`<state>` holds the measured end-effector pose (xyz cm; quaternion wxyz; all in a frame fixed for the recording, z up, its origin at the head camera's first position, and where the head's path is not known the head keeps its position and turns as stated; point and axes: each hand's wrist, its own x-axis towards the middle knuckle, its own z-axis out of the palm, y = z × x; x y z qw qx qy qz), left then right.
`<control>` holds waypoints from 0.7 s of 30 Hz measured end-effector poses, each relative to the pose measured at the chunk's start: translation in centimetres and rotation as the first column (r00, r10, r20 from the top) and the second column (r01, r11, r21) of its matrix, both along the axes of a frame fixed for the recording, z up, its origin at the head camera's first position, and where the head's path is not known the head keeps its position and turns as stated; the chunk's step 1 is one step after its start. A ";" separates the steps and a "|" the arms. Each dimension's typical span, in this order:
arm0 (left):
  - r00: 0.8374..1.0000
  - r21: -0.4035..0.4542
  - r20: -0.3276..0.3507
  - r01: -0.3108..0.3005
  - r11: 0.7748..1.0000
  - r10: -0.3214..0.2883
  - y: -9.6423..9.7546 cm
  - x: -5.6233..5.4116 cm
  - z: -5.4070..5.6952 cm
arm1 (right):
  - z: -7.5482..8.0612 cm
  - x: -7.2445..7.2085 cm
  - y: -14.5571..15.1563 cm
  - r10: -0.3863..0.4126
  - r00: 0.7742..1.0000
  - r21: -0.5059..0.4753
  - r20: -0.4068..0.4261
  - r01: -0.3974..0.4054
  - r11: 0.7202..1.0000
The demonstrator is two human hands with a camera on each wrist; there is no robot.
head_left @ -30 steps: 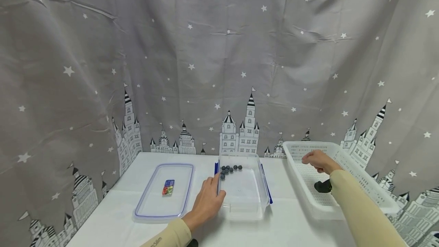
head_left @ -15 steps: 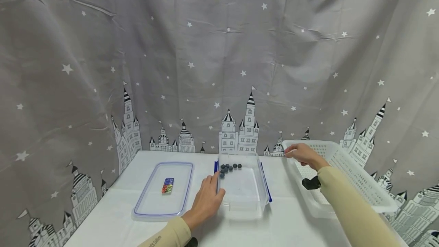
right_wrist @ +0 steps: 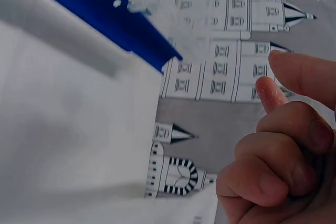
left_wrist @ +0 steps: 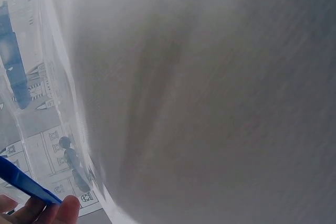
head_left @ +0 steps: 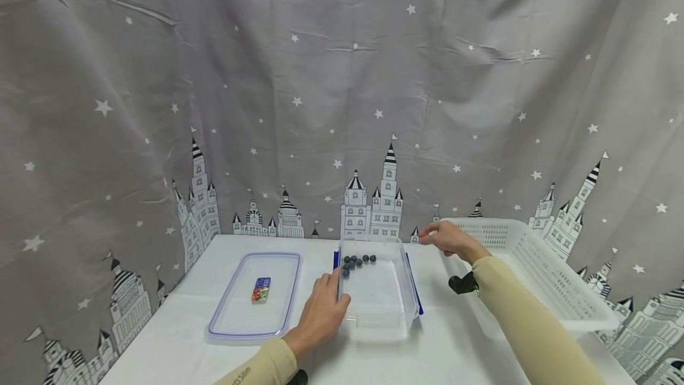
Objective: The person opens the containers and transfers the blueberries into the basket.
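My left hand [head_left: 323,311] holds the left side of a clear plastic food container [head_left: 376,302], thumb at the rim and fingers along that wall. In the left wrist view its fingertips [left_wrist: 68,208] lie against a blue latch [left_wrist: 26,182]. Several blueberries [head_left: 359,262] sit in the container's far left part. My right hand [head_left: 451,241] hovers between the container and a white basket [head_left: 540,266]. In the right wrist view three of its fingers [right_wrist: 262,182] are curled, with thumb and index tips close together; I cannot tell whether they pinch anything.
A clear lid [head_left: 237,319] with a blue seal lies left of the container, bearing a colourful label [head_left: 261,290]. The perforated basket stands at the right of the white table [head_left: 438,355]. A grey curtain [head_left: 299,76] with castles and stars hangs behind.
My right hand has moved left, from over the basket past its left rim toward the container. The left hand stays on the container, and the blueberries lie as before.
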<state>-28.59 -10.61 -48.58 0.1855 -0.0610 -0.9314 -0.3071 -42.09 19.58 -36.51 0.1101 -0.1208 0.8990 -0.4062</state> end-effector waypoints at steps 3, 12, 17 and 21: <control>1.000 0.001 0.002 0.000 1.000 0.000 0.0 0.0 -0.1 | 0.0 0.1 -0.9 0.008 1.000 -0.018 0.013 -0.008 1.000; 1.000 0.011 0.009 0.005 1.000 -0.005 0.1 0.0 -0.1 | -0.5 0.4 -3.8 0.043 0.999 -0.029 0.028 -0.042 0.999; 1.000 0.014 0.009 0.002 1.000 -0.002 0.0 0.1 0.0 | -1.3 0.5 -5.8 0.048 0.998 -0.052 0.030 -0.047 0.998; 1.000 0.011 0.007 0.001 1.000 -0.001 0.0 0.1 0.0 | -1.9 0.5 -7.4 0.064 0.998 -0.042 0.020 -0.064 0.997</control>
